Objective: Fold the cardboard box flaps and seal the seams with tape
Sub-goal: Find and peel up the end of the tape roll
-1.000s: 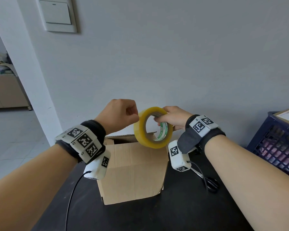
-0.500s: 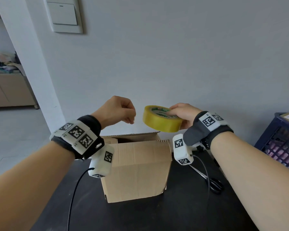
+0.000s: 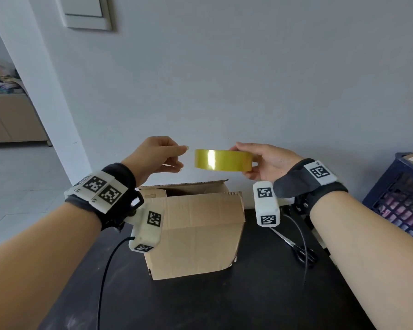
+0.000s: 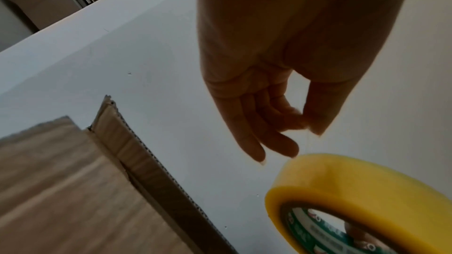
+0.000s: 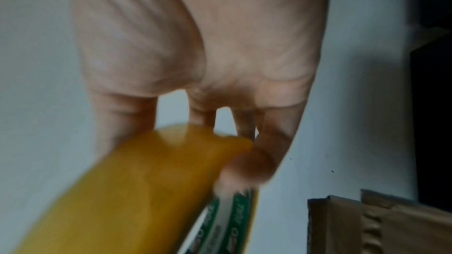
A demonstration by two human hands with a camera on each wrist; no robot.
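Note:
A yellow tape roll (image 3: 223, 160) is held level in the air above the open cardboard box (image 3: 200, 234); my right hand (image 3: 270, 160) grips its right side, thumb on top and fingers inside the core. My left hand (image 3: 160, 153) hovers just left of the roll, thumb pinched against a curled forefinger. In the left wrist view a thin clear strip seems to run from that pinch (image 4: 305, 125) down to the roll (image 4: 354, 190). The box (image 4: 61, 181) stands on the black table (image 3: 224, 306) with its top flaps raised. The right wrist view shows the roll (image 5: 146, 181) blurred under my fingers (image 5: 137, 115).
Scissors (image 3: 301, 252) lie on the table right of the box, beneath my right wrist. A dark blue crate (image 3: 405, 201) stands at the right edge. A grey wall rises close behind the box. Cables hang from both wrist cameras.
The roll has turned from upright to lying level and has risen a little. My left hand, which was against the roll's rim, now sits slightly left of it with the thumb stretched toward it.

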